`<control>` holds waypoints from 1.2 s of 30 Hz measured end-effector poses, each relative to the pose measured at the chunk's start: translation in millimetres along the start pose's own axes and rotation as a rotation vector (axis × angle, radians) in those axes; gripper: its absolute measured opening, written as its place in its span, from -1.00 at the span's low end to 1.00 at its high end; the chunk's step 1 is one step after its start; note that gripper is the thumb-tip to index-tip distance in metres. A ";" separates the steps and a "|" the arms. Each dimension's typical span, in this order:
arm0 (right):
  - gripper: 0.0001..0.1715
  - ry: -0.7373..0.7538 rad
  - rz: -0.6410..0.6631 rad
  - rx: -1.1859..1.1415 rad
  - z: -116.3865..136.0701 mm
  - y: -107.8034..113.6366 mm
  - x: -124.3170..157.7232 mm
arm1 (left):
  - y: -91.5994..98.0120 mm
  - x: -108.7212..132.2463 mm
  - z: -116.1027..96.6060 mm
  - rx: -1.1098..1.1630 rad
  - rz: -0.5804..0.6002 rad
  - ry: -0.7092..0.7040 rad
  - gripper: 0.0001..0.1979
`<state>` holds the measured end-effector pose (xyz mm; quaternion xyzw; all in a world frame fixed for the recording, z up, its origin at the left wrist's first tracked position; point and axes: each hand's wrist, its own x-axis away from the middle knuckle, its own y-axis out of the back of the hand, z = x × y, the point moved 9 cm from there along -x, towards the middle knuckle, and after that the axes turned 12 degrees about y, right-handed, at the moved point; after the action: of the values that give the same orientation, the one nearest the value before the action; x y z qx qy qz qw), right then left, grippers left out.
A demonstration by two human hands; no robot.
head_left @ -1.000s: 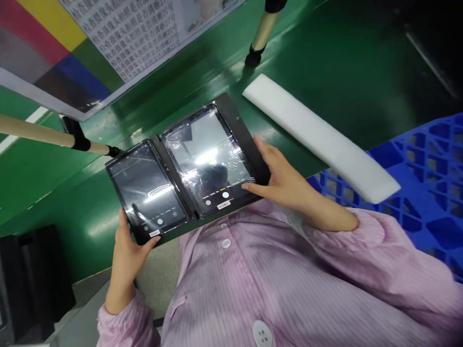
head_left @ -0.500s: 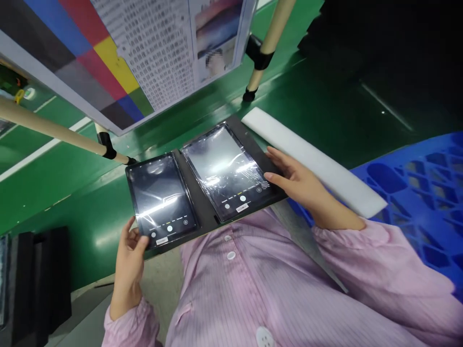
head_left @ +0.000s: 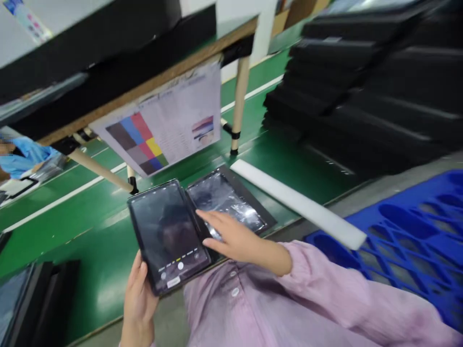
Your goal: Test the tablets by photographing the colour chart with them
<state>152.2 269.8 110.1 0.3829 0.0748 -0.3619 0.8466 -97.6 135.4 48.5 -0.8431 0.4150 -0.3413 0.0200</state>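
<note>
The glossy green bench (head_left: 108, 289) is taking up most of the view, smooth and shiny with white stripes running across it. Off to the right a blue plastic pallet (head_left: 408, 226) with a lattice of openings is sitting beside a stack of flat black trays (head_left: 361, 96). A long white foam strip (head_left: 296, 205) is lying on the green surface, and a colour test chart (head_left: 162, 130) is hanging from the shelf behind.

Right at the bench edge, a flat black tray (head_left: 253, 205) is holding a plastic-wrapped tablet (head_left: 226, 197), crinkly film catching the light. Next to it, the left tablet (head_left: 168, 233) is being tilted up, dark glass, rounded corners, camera buttons glowing along the bottom.

The person's left hand (head_left: 139, 294) is gripping that tablet's lower corner, thumb on the front bezel. The right hand (head_left: 229, 238) is reaching across flat, fingers spread open, resting over the seam between both screens and holding nothing.
</note>
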 end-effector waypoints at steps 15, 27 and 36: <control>-0.23 -0.073 -0.552 -1.011 18.3 33.6 -29.5 | -96.0 70.6 -58.4 -0.150 0.070 -0.803 -0.39; -0.32 -0.191 -0.615 -1.045 15.8 46.2 -31.1 | -135.2 94.3 -58.6 -0.814 -0.186 -1.101 0.26; -0.34 -0.207 -0.628 -0.959 9.1 44.7 -27.2 | -136.5 93.1 -55.9 -0.819 -0.202 -1.104 0.31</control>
<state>161.0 298.4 153.9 -0.1214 0.2570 -0.5570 0.7804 2.3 172.3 186.6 -0.8675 0.3589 0.3215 -0.1236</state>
